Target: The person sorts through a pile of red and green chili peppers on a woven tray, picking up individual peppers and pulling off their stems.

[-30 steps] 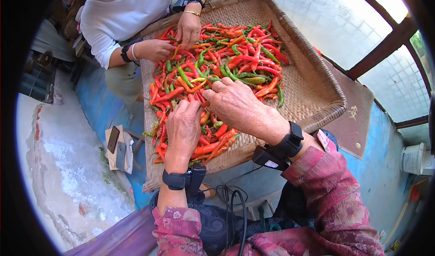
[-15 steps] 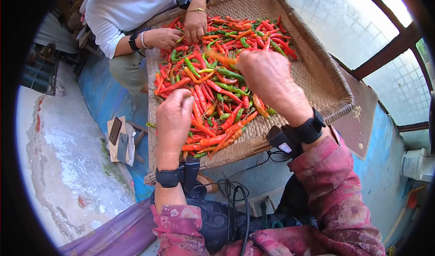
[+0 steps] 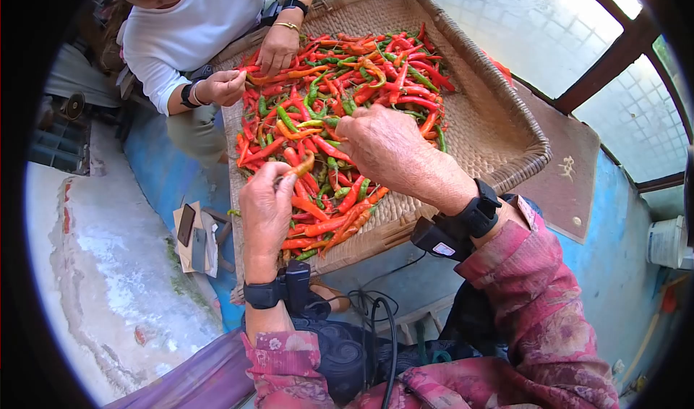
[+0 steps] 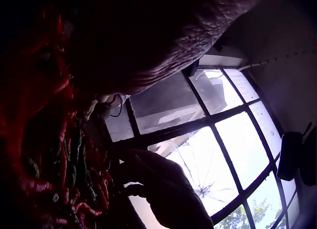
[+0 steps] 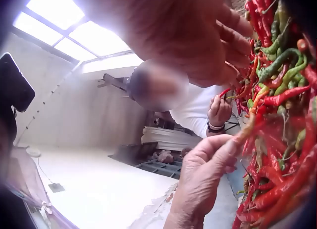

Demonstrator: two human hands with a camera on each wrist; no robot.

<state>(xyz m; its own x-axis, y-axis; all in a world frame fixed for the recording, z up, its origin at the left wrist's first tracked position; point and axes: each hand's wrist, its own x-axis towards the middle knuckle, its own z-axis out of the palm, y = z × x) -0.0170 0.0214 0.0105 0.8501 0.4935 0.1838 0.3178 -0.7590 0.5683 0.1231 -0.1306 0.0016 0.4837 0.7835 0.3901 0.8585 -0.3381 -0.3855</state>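
Observation:
In the head view my left hand [image 3: 266, 210] pinches an orange-brown chili pepper [image 3: 302, 166] between thumb and forefinger, at the near left of the pile. The right wrist view shows the same pepper [image 5: 246, 129] pointing away from the fingertips. My right hand [image 3: 394, 148] reaches palm down over the middle of the heap of red, orange and green chilies [image 3: 336, 224]. Its fingertips are hidden in the head view; in the left wrist view the right hand [image 4: 171, 187] has loosely bent, parted fingers beside the peppers.
A large woven tray [image 3: 473, 130] bears the chilies. Across from me a person in a white top [image 3: 199, 26] has both hands at the far left edge, one with a red chili [image 3: 249, 69]. Phones [image 3: 186, 224] lie on a stool at left. A black cable [image 3: 390, 337] hangs below the tray.
My hands were together over the pile, then parted. The left hand now shows a pepper at its fingertips. The right swung right beside a blurred orange pepper, then came back left.

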